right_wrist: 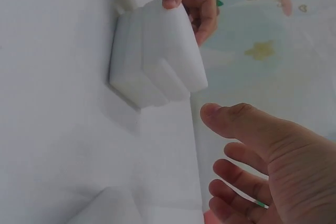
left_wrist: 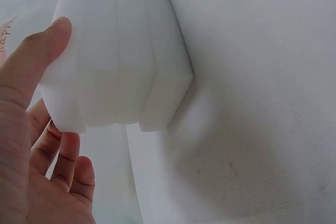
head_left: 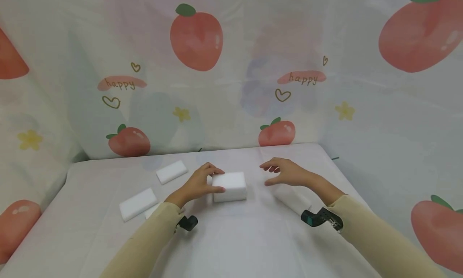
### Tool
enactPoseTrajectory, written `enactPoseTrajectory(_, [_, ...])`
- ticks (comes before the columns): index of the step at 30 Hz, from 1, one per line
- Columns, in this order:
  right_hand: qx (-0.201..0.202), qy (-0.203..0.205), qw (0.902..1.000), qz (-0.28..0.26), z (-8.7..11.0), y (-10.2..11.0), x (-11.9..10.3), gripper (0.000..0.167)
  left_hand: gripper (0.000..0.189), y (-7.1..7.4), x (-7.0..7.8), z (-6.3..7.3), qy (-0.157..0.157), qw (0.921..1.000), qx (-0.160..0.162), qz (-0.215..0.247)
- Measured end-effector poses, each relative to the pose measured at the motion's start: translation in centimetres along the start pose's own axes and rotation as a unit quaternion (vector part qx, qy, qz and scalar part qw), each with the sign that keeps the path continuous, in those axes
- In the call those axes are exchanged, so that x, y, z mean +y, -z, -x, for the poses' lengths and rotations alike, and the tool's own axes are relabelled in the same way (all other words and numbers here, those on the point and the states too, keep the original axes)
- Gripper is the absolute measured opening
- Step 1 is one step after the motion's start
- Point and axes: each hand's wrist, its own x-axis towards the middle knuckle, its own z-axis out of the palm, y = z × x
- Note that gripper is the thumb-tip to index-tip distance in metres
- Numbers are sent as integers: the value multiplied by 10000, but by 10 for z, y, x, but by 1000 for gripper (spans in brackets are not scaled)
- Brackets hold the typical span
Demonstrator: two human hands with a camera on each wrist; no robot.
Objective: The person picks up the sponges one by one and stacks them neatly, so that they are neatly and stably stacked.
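A stack of white sponge-like blocks (head_left: 230,187) stands on the table, several layers thick. In the left wrist view, the layers of the stack (left_wrist: 113,56) sit slightly out of line with one another. My left hand (head_left: 197,183) grips the top block at its left end, thumb on the near side and fingers on the far side. To the right of the stack, my right hand (head_left: 285,172) hovers with loosely bent fingers and holds nothing. The right wrist view shows a gap between the right thumb (right_wrist: 226,119) and the stack (right_wrist: 157,51).
Two loose white blocks (head_left: 171,172) (head_left: 138,203) lie left of the stack. Another block (head_left: 151,211) is partly hidden by the left sleeve. Below the right hand lies one more white block (head_left: 293,199). A fruit-patterned cloth (head_left: 231,109) hangs behind the white-covered table (head_left: 246,246).
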Motion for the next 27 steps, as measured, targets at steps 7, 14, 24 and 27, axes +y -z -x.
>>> enactPoseTrajectory(7, [222,-304,9991,209,20,6,13,63,55,0,-2,0,-31,10000,5,26])
enactPoseTrajectory(14, [306,-533,9980,113,42,7,25,67,55,-1,-2,0,-58,10000,31,6])
enactPoseTrajectory(24, [369,-874,9955,60,69,1,37,75,55,-2,-3,0,-15,10000,91,26])
enactPoseTrajectory(27, [433,-930,9947,62,76,-4,41,76,55,-3,-2,0,-9,10000,73,28])
